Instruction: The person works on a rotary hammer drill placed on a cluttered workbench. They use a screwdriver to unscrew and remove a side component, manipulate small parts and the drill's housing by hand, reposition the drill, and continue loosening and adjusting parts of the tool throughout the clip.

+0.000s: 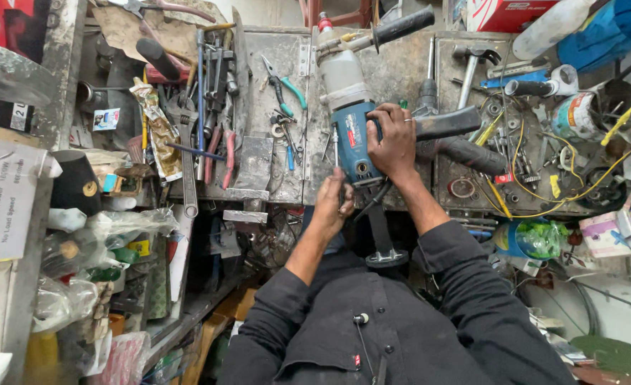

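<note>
A big blue and grey power drill (351,107) lies on the worn metal workbench (394,71), its nose pointing away from me and a black side handle (401,27) sticking out at the far end. My right hand (392,142) grips the drill's blue rear body from above. My left hand (333,202) is closed around a screwdriver (337,146) whose thin shaft stands against the left side of the drill body. A black cable (372,196) runs down from the drill toward me.
Spanners, files and pliers (283,89) crowd the bench at left. A hammer (468,71), yellow wires (536,192), drill parts and tape rolls lie at right. Bags and boxes fill the shelves at far left. A blue-green container (533,239) sits at the lower right.
</note>
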`<action>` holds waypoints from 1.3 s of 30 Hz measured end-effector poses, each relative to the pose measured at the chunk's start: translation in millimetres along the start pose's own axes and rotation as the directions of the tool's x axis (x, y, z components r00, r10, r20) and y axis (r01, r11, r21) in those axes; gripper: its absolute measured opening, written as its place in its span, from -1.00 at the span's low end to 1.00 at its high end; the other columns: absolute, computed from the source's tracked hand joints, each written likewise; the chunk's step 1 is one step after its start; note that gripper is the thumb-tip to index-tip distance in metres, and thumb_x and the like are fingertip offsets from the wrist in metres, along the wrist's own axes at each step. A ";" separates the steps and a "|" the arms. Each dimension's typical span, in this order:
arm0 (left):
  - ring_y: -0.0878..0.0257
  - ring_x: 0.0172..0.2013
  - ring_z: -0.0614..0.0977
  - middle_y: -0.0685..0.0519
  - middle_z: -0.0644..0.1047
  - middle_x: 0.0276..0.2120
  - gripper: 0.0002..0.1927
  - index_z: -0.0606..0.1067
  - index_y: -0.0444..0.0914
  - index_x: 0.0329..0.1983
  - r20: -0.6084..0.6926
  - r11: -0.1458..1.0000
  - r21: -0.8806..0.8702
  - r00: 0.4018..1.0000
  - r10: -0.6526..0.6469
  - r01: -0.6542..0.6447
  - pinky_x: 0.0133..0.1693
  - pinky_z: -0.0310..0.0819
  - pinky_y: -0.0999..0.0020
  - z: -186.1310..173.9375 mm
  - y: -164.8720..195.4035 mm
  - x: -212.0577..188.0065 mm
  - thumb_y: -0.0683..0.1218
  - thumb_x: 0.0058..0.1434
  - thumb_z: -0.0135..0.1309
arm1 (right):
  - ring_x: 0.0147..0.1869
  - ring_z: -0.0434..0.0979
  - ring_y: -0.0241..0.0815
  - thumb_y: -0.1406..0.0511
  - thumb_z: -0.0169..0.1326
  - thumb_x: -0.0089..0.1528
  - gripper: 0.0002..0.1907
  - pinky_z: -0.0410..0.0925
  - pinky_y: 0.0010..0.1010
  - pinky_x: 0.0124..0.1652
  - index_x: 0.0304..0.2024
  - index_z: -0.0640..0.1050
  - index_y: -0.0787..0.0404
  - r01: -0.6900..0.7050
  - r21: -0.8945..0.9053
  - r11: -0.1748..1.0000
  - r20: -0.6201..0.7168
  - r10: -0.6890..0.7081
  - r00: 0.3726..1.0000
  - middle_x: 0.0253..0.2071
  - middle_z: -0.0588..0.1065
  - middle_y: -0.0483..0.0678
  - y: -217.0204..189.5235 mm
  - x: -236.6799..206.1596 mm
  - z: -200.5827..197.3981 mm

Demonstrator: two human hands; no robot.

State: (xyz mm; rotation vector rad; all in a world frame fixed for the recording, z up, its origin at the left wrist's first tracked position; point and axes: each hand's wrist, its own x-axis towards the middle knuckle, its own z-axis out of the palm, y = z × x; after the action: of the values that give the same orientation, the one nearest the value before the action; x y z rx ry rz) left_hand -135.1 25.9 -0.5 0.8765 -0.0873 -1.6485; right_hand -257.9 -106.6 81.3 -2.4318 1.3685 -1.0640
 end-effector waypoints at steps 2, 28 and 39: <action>0.41 -0.73 0.27 0.20 0.39 -0.59 -0.76 0.32 -0.12 -0.20 -0.114 0.977 0.177 0.984 0.136 -0.114 -0.68 0.03 0.46 1.4 -9.7 6.3 0.09 0.38 0.05 | 0.14 0.42 0.06 0.31 0.12 0.27 -0.84 0.25 -0.10 0.13 -0.10 0.58 0.18 0.004 0.004 1.000 -0.004 -0.004 1.000 0.01 0.47 -0.01 0.6 0.3 0.8; 0.36 -0.72 0.33 0.11 0.39 -0.65 -0.59 0.35 -0.11 -0.32 -0.130 1.000 -0.023 0.991 -0.018 0.015 -0.69 0.13 0.48 -4.1 -3.8 21.5 0.29 0.39 -0.11 | 0.11 0.45 0.08 0.33 0.08 0.27 -0.86 0.29 -0.11 0.14 -0.13 0.56 0.19 -0.031 0.071 0.997 -0.046 0.035 0.998 -0.02 0.49 0.01 28.6 -6.5 6.7; 0.28 -0.57 0.56 0.07 0.52 -0.52 -0.49 0.47 -0.28 -0.15 -0.143 0.998 0.063 0.990 -0.019 0.029 -0.52 0.41 0.37 8.9 -19.8 24.9 0.26 0.43 -0.20 | 0.11 0.44 0.08 0.33 0.08 0.27 -0.85 0.28 -0.11 0.12 -0.11 0.56 0.19 -0.044 0.070 0.997 -0.043 0.047 0.998 -0.01 0.49 0.01 25.9 -7.3 3.8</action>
State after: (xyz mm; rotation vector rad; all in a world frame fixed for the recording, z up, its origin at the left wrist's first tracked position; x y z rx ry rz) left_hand -156.7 6.4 -16.3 1.0460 -0.0319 -1.6079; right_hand -275.7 -116.3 63.1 -2.3304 1.3692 -1.1417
